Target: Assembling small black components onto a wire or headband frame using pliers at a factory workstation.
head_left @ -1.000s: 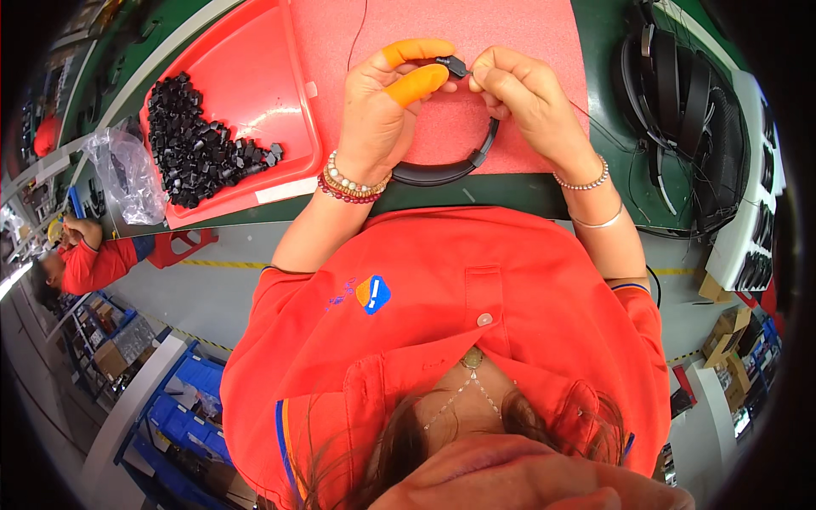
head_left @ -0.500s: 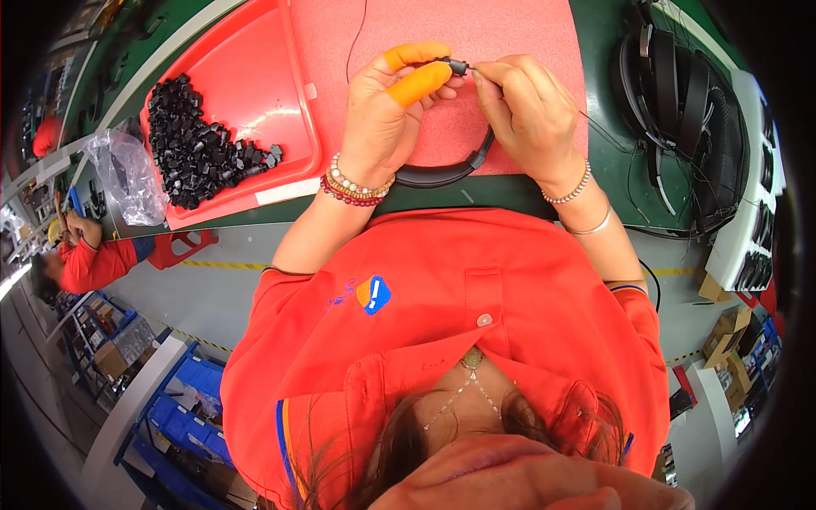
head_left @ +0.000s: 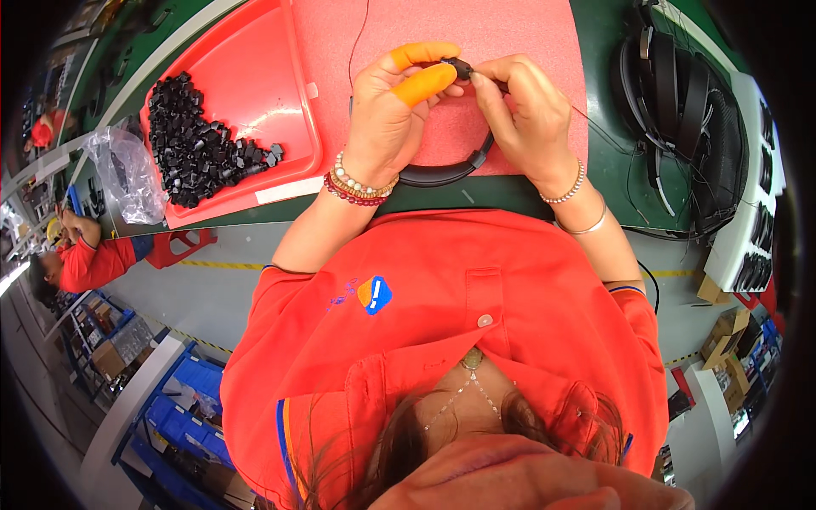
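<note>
Orange finger covers sit on the thumb and forefinger of my left hand (head_left: 384, 115). Those two fingers pinch a small black plastic part (head_left: 461, 68) above the foam mat. My right hand (head_left: 531, 115) meets it from the right, thumb and forefinger closed on a thin dark wire at the part's end; the fingertips hide most of it. Below and between both hands lies a black curved headband (head_left: 442, 174), partly covered by them. To the left, a red tray (head_left: 246, 51) holds a heap of small black plastic parts (head_left: 191, 144).
A pink foam mat (head_left: 510, 25) covers the green bench (head_left: 612, 187). A crumpled clear plastic bag (head_left: 127, 178) rests beside the tray. On the right lie several black headbands (head_left: 671, 93) with loose wires, next to a white rack (head_left: 739, 229). A co-worker in red (head_left: 89, 263) sits far left.
My right fingertips have come closer to the black part, and the short gap with wire showing has narrowed. The part has tilted slightly in my left fingers.
</note>
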